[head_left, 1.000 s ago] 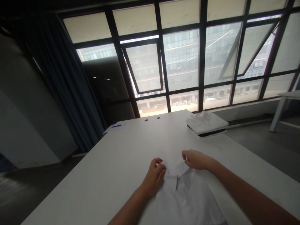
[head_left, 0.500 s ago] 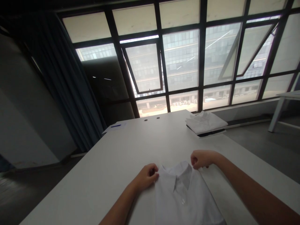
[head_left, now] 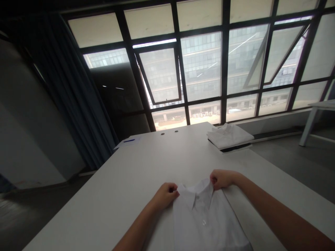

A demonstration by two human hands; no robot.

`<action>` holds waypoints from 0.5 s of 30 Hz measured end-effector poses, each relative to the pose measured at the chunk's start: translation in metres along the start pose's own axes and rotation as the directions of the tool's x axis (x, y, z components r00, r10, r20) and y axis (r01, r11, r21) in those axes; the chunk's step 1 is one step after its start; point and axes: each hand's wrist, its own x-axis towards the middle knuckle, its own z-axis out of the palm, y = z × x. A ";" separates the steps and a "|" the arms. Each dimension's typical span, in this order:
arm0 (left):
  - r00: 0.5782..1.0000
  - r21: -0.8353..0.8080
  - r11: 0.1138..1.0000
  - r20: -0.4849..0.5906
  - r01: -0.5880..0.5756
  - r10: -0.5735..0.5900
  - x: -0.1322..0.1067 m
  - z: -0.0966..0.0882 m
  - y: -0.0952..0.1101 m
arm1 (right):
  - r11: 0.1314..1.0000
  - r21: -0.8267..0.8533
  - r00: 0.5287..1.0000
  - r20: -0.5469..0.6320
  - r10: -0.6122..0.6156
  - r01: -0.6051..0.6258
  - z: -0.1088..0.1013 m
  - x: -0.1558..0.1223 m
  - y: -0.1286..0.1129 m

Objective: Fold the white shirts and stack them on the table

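Observation:
A white button-up shirt [head_left: 206, 223] lies folded on the table in front of me, its collar pointing away and its front buttons facing up. My left hand [head_left: 167, 194] pinches the left side of the collar between thumb and fingers. At the collar's right side, my right hand [head_left: 221, 179] is closed on the fabric, with its fingertips partly hidden. The shirt's lower end runs out of the bottom of the view.
The white table [head_left: 146, 164] stretches toward the windows. A stack of folded white shirts [head_left: 230, 136], with something dark beneath, sits at its far right. Paper with a blue pen [head_left: 129, 140] lies far left. A blue curtain [head_left: 78, 104] hangs left; another white table [head_left: 311, 122] stands right.
My right hand has moved left and inward from the shirt's shoulder onto the collar. My left hand has shifted slightly right at the collar. The collar now stands more evenly spread.

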 end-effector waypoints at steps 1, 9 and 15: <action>1.000 0.006 1.000 -0.005 0.011 -0.011 0.000 0.000 0.000 | 0.999 -0.030 1.000 -0.006 0.020 -0.020 -0.001 -0.002 -0.003; 0.997 0.114 0.992 -0.058 0.058 -0.052 -0.005 -0.002 0.004 | 0.945 -0.316 0.985 -0.171 0.026 -0.080 -0.013 -0.047 -0.063; 0.985 0.203 0.972 -0.149 0.115 -0.086 -0.004 -0.010 0.000 | 0.901 -0.330 0.958 0.041 -0.283 0.280 0.045 -0.065 -0.131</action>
